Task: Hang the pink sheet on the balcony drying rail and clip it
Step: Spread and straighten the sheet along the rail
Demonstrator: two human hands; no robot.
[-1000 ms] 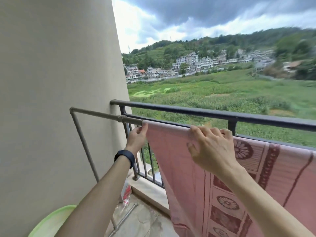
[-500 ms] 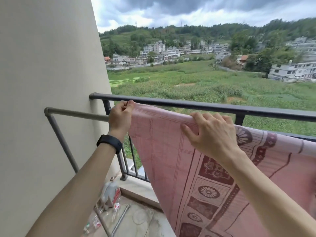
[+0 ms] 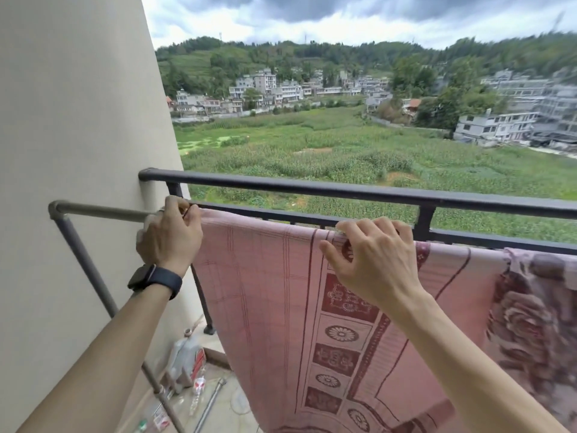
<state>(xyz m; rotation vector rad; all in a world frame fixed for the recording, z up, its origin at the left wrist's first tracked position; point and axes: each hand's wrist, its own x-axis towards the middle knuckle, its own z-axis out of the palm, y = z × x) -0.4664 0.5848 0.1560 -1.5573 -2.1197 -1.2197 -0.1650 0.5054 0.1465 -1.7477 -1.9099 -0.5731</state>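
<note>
At the left, the grey metal drying rail (image 3: 103, 211) runs out from the beige wall (image 3: 78, 120). The left hand (image 3: 170, 235) pinches the left corner of the pink patterned sheet (image 3: 274, 307) down on that rail. Half a second ago it held the corner raised, level with the black balcony railing (image 3: 312, 189). Further right, the right hand (image 3: 371, 260) hooks its curled fingers over the sheet's top fold. The sheet now hangs draped and pulled flat, so clipping looks to be next, though no clip shows.
</note>
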